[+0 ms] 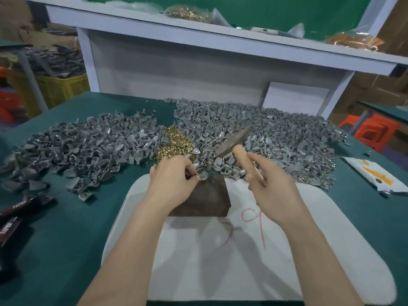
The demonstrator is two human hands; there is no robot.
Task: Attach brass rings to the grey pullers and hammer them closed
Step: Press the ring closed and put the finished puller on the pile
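**Ready to tap**

On the dark block (209,200) on our white mat (254,261), our left hand (173,181) pinches one grey puller (202,176). We should hold it still and keep fingers (191,171) back. Our right hand (272,192) curls round the hammer (234,141) handle, its head up and tilted. Small, straight taps work best. Farther back lie brass rings (174,142) and puller heaps (276,133).

A pale grey shelf unit (220,47) stands behind the green-topped table (66,228); yellow crate (64,87) left, orange stools (373,131) right
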